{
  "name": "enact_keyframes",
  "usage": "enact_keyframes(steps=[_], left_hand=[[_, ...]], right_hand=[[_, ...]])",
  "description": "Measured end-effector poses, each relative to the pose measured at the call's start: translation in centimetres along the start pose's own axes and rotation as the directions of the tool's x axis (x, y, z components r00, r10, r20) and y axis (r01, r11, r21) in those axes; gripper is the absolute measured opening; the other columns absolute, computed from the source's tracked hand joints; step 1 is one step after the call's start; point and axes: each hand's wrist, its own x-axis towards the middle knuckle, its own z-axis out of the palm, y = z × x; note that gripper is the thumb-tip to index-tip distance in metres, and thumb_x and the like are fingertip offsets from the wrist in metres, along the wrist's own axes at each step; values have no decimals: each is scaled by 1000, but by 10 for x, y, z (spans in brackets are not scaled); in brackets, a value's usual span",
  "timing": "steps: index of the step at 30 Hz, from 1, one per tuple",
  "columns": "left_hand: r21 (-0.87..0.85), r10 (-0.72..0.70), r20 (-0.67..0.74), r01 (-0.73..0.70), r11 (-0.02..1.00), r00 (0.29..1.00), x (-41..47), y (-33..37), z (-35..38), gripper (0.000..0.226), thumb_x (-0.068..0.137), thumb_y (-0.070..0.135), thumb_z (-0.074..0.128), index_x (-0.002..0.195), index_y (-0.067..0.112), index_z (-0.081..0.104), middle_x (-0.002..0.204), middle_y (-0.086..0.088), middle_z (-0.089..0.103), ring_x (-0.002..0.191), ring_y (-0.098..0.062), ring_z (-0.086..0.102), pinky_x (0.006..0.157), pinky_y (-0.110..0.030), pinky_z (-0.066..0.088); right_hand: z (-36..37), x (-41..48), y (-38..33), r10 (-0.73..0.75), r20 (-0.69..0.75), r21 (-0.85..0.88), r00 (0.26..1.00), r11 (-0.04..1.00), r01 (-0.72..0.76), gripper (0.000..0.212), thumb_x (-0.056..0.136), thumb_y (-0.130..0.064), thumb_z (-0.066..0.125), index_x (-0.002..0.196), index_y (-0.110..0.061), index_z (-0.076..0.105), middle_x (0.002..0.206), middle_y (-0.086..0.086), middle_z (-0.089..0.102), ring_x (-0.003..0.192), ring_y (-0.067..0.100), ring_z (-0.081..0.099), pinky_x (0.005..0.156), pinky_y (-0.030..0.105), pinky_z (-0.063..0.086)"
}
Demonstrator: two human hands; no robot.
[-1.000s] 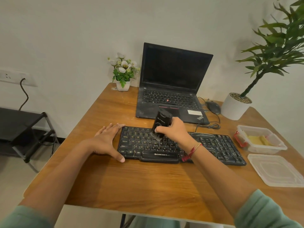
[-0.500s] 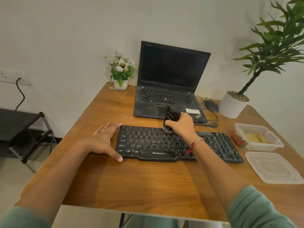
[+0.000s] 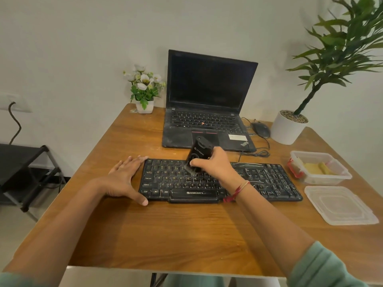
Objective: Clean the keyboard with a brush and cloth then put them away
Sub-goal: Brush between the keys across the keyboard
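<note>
A: Anything changed in the last half second?

B: Yes. Off the rear edge of the keyboard [image 3: 267, 179] with the brush [image 3: 198, 156], nearer now and a little left. Bristles down on the number and top letter rows, left of centre. Much the same spot as a second ago.

A: And the right hand [image 3: 215, 165]?

B: Curled round the black body of the brush, thumb in front. Body tilted away toward the laptop [image 3: 209, 90]. Red thread round the wrist.

A: The left hand [image 3: 124, 179]?

B: Unmoved. Flat on the table [image 3: 186, 235], fingers straight and together beside the keyboard's left end, thumb spread toward its front corner.

A: Surfaces?

B: Matte black plastic keys, streaked with pale dust, thickest over the right half. Glossy wood-grain tabletop. Short grey bristles under a blocky handle with a rounded top.

A: And the cloth [image 3: 315, 168]?

B: Yellow, inside a clear plastic box [image 3: 339, 175] with a red clasp, just right of the keyboard. Flat clear lid [image 3: 339, 206] in front of it, apart.

A: Room to move?

B: Plenty: a wide strip of table between keyboard and near edge. Tighter behind, with the laptop just beyond and a cable close by. Mouse [image 3: 260, 129] and white plant pot [image 3: 287, 129] at the far right.
</note>
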Motion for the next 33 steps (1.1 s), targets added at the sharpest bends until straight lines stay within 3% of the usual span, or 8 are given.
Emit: enact_keyframes(steps=[4,6,9,14,19,25,30,33], left_hand=[[12,-3,6,3,1000,1000,1,-1,0,148,24,88,63,144,43,-12,157,9,-10,137,-4,-18,111,-32,-16],[10,0,11,0,1000,1000,1,-2,0,148,25,87,64,144,43,-13,157,10,-11,133,0,-18,110,-30,-16],[18,2,13,-2,1000,1000,2,-3,1,147,25,87,63,143,44,-14,156,10,-11,131,2,-18,108,-27,-17],[12,-12,29,12,1000,999,3,1,-1,150,24,87,64,144,41,-14,156,11,-13,134,0,-19,109,-28,-18],[-11,-41,5,41,999,999,4,6,1,150,24,84,66,145,41,-12,156,10,-12,141,-10,-18,110,-32,-18],[-20,-30,2,30,999,1000,3,5,2,148,25,84,65,145,41,-11,156,10,-11,140,-8,-18,109,-30,-19],[20,-29,15,29,999,999,4,3,2,150,26,87,62,143,39,-19,155,11,-15,140,-9,-20,109,-30,-18],[16,-35,22,35,999,999,4,4,2,149,26,87,63,143,41,-17,156,10,-15,140,-9,-19,110,-32,-18]], right_hand=[[-19,7,0,-18,-183,-77,983,997,4,23,71,-17,75,65,-23,54,66,-10,59,63,1,57,51,16,46],[-13,5,-1,-13,-135,-48,991,999,7,22,71,-17,76,69,-24,55,71,-10,61,69,3,60,54,16,47],[3,0,1,25,38,88,999,996,-29,24,70,-13,78,77,-24,58,81,-5,66,82,14,65,68,27,56],[-15,8,0,28,-175,1,984,1000,-28,23,71,-18,76,67,-26,54,69,-12,58,66,2,56,55,17,46],[10,-2,-11,-37,47,-35,998,999,38,25,71,-17,77,72,-26,53,73,-9,61,71,9,63,60,23,55],[-15,6,-7,-31,-162,-144,986,990,8,22,67,-19,76,63,-23,54,64,-10,58,65,6,58,50,18,44],[5,-6,-8,-28,64,-95,998,995,34,22,71,-18,76,85,-18,59,77,-8,61,72,4,59,62,22,55],[-9,4,-6,-20,-60,-123,998,992,13,18,70,-20,76,77,-19,60,73,-8,62,70,5,60,56,19,50]])
